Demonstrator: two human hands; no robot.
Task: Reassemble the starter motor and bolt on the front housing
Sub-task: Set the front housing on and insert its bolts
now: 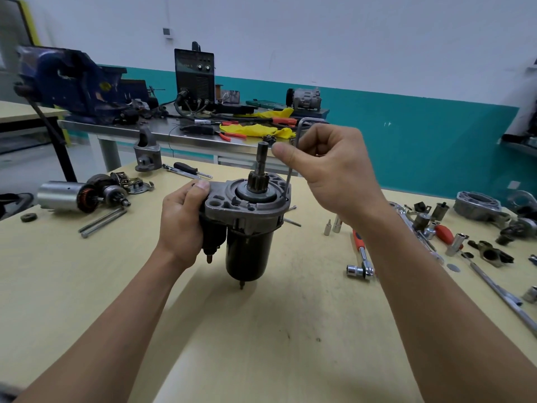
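Observation:
The starter motor stands upright at the table's middle, black body down, pinion shaft pointing up. Its grey aluminium housing plate sits on top. My left hand grips the motor's left side around the solenoid, thumb on the plate's edge. My right hand pinches an L-shaped hex key whose long leg runs down to the plate's right rim. A separate grey nose housing stands at the table's far edge.
Another motor body with armature and two long bolts lie at left. A ratchet with orange grip, sockets and cast parts crowd the right side. A steel bench with a blue vise stands behind.

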